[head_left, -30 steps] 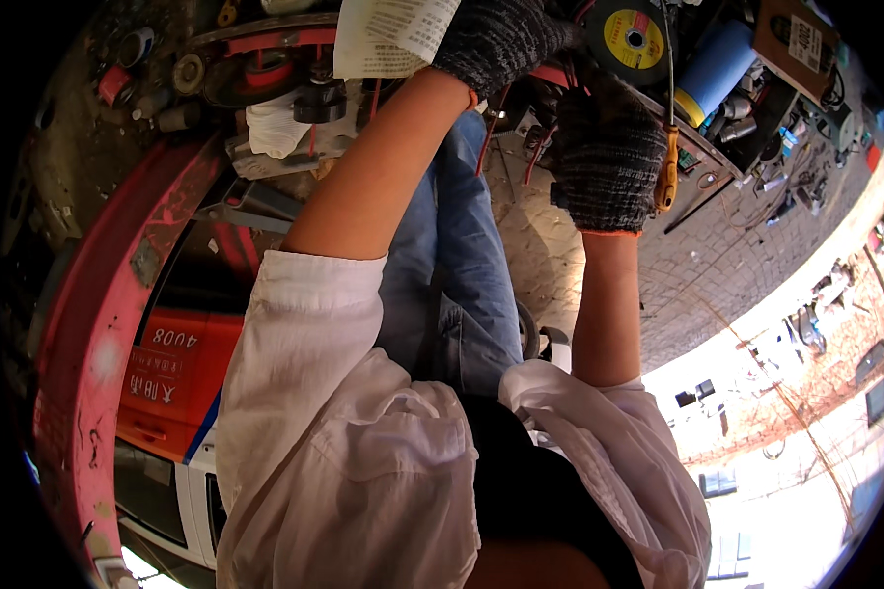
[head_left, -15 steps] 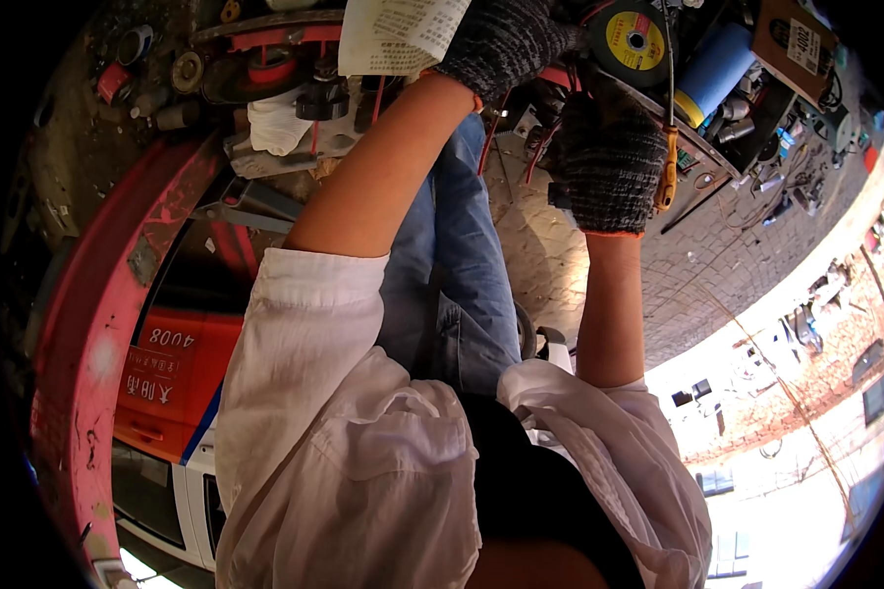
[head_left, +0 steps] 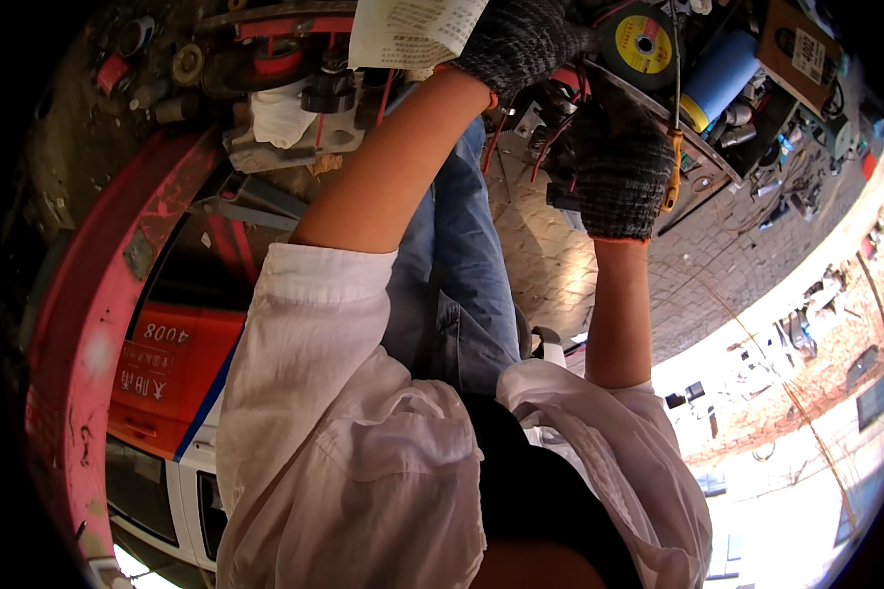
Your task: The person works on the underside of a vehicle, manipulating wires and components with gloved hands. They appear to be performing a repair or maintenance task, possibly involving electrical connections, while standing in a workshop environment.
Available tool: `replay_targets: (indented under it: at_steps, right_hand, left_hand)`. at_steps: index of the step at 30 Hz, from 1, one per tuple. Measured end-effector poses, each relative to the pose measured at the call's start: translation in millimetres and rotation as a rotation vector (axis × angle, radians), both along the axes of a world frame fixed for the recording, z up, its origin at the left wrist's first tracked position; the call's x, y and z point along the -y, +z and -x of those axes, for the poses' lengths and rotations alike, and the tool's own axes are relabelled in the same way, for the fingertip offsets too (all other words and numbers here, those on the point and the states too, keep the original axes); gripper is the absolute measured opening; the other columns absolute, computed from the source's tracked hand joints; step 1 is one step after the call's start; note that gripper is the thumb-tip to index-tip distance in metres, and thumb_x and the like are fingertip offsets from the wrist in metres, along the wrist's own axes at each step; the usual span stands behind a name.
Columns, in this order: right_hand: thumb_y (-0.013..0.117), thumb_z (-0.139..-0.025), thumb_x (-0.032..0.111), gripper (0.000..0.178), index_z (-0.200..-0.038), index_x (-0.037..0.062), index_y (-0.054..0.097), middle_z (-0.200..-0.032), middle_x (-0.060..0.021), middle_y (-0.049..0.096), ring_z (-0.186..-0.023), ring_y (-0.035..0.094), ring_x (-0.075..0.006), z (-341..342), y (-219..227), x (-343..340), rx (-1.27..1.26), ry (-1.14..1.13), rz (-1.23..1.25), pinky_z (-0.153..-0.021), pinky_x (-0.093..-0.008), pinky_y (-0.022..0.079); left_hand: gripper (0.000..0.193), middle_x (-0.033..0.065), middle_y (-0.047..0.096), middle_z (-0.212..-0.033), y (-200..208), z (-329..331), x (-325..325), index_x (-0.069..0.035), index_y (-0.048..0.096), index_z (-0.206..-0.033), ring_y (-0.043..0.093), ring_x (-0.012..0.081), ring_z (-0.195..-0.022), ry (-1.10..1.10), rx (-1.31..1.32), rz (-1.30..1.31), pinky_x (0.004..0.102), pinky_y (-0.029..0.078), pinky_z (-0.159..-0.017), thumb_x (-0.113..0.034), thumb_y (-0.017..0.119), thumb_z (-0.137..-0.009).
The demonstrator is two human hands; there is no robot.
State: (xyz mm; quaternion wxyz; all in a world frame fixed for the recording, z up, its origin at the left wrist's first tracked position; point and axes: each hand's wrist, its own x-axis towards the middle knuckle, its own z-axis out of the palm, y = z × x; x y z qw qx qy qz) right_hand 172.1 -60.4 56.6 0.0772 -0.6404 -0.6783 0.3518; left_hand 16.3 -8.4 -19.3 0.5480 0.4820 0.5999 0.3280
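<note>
Knit-gloved hands raised apart: left hand (head_left: 521,39) pinches a printed sheet (head_left: 413,29), right hand (head_left: 621,167)'s grip unclear.

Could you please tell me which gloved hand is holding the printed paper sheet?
The left hand grips the paper sheet; the right hand is among red wires instead.

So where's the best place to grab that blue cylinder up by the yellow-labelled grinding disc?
Probably around the middle of the blue cylinder, fingers wrapping its round side from the open near side. It lies slanted with its yellow end cap toward the right hand, and the grinding disc crowds its other side.
</note>
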Motion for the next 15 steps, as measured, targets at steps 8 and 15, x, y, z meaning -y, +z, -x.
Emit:
replay_targets:
  at_steps: [8, 15]
  right_hand:
    - [0.069, -0.095, 0.009, 0.038, -0.133, 0.0046, 0.069, -0.115, -0.0144, 0.076, -0.1, 0.072, -0.0215, -9, -7, 4, 0.074, 0.042, 0.005, -0.091, -0.0337, 0.054]
    - [0.068, -0.097, 0.019, 0.038, -0.135, 0.0153, 0.067, -0.117, -0.0172, 0.073, -0.109, 0.07, -0.0356, -9, -8, -10, 0.15, 0.196, -0.17, -0.092, -0.0424, 0.056]
  left_hand:
    - [0.034, 0.0172, 0.075, -0.103, 11, 3, 4, -0.002, 0.072, -0.113, 0.071, 0.032, -0.096, 0.017, 0.0, -0.028, 0.0412, 0.055, -0.088, -0.011, 0.081, -0.082]
    - [0.034, 0.0156, 0.076, -0.108, -6, -3, -6, -0.001, 0.071, -0.118, 0.071, 0.029, -0.101, 0.113, 0.195, 0.023, 0.0406, 0.055, -0.092, -0.008, 0.077, -0.086]
